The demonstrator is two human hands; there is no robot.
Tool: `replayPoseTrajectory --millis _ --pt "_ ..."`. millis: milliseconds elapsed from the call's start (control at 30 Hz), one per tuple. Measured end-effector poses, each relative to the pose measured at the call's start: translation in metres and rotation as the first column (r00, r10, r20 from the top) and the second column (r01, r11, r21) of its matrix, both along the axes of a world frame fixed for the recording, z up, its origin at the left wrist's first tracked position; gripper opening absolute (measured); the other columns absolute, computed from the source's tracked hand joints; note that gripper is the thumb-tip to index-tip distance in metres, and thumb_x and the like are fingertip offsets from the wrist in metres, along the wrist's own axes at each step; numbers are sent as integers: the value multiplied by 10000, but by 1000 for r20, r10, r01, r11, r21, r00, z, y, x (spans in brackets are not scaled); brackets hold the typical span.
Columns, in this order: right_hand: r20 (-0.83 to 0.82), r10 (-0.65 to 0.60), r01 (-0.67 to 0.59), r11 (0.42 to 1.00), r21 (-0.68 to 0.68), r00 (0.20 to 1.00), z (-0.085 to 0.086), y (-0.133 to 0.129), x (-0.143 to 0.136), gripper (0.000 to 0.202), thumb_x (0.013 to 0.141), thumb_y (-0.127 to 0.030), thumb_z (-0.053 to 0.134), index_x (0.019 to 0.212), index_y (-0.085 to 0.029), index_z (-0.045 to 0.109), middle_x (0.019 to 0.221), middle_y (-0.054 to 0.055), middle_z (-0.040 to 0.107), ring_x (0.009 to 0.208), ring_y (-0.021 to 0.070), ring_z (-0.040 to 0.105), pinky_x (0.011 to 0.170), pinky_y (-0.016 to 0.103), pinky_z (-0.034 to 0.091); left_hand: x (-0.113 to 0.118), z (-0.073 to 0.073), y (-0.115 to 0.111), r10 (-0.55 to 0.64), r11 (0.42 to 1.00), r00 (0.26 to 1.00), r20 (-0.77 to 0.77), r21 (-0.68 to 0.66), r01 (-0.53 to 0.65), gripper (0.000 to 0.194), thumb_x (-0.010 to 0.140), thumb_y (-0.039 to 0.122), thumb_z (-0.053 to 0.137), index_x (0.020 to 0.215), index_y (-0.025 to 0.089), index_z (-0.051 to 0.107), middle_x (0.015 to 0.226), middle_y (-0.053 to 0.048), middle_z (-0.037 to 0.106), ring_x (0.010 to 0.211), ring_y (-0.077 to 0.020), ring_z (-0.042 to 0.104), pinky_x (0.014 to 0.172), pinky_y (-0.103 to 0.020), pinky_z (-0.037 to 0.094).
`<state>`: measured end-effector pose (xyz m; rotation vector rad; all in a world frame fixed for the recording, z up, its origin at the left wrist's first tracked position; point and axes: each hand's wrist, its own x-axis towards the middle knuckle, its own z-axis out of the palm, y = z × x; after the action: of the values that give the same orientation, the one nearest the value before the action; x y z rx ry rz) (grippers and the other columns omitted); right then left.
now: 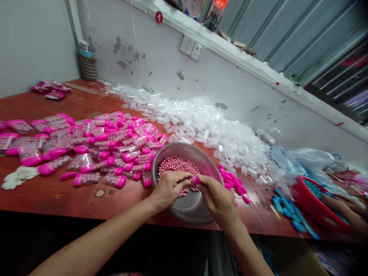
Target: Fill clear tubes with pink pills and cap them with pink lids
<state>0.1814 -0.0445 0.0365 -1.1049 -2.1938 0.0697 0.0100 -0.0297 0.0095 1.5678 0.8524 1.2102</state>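
Above a grey bowl [212, 168] of small pink balls [176, 165], my two hands meet at one small plastic container with a bright pink cap [195, 180]. My left hand [169, 188] pinches its left end, and the fingers of my right hand [217, 196] close on the pink cap end. Fingers cover most of this container. Left of the bowl lies a heap of filled clear containers [126, 138] with pink caps. Loose pink caps [234, 182] are scattered just right of the bowl.
A long pile of clear empty containers [207, 122] runs along the wall. At the right, another person's hands [342, 207] reach into a red basin [309, 207] of blue balls, beside blue-capped pieces [290, 212]. A white cloth [20, 176] and pink packets [53, 90] lie left.
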Motion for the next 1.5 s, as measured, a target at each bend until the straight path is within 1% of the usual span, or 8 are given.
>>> replayPoseTrajectory --millis 133,267,433,600,867,1267,1400,1500 --pt "-38 86 -87 996 -8 996 -1 3 -1 303 789 -132 539 1063 -250 594 976 45 665 921 189 608 813 327 495 0 0 0 21 997 999 -41 73 -18 228 810 250 492 892 167 688 788 -59 678 781 -195 619 733 -269 464" --pt "-263 -35 -42 959 -279 964 6 8 -3 277 798 -220 553 1067 -266 601 1040 47 648 963 206 596 857 371 481 0 1 7 -6 995 991 135 -102 20 195 770 242 543 863 157 692 829 -53 683 772 -185 609 730 -268 460" --pt "-720 -189 -343 780 -523 668 3 1 5 425 777 -329 586 1189 -274 500 1190 83 560 1028 253 567 829 422 495 3 0 16 26 886 841 541 -401 231 313 686 293 649 948 123 664 795 -60 672 666 -146 595 636 -259 480" --pt "-794 -315 -358 763 -538 520 -2 0 11 267 747 -384 606 959 -224 636 1002 77 648 860 227 630 769 410 518 4 -2 13 -42 920 905 424 -336 200 298 682 276 651 947 143 685 870 -65 690 780 -181 612 716 -275 479" --pt "-743 -382 -624 404 -669 550 12 9 0 261 740 -279 625 983 -185 646 985 87 656 918 228 609 801 425 483 2 -5 8 -130 966 979 158 -200 161 300 744 264 576 1014 170 667 798 -64 704 810 -228 628 681 -292 499" --pt "-735 -362 -531 520 -669 573 11 17 -9 255 725 -303 640 958 -198 647 938 56 668 826 196 633 730 365 525 3 4 9 -57 994 989 139 -89 70 264 765 230 562 1001 177 670 985 -59 685 917 -216 616 836 -302 466" --pt "-739 -326 -469 607 -642 590 22 30 10 337 750 -409 592 1034 -226 597 1107 74 602 894 197 616 699 335 538 -23 23 34 178 982 968 177 -101 -162 332 748 315 592 1018 130 650 1005 -80 676 909 -234 618 821 -354 486" --pt "-676 -354 -327 672 -665 647 20 38 31 298 750 -366 607 1008 -219 598 1049 68 629 838 164 630 688 292 533 -61 28 68 431 902 898 88 -44 -429 418 752 333 589 1111 119 590 1091 -95 637 992 -233 586 890 -367 446"
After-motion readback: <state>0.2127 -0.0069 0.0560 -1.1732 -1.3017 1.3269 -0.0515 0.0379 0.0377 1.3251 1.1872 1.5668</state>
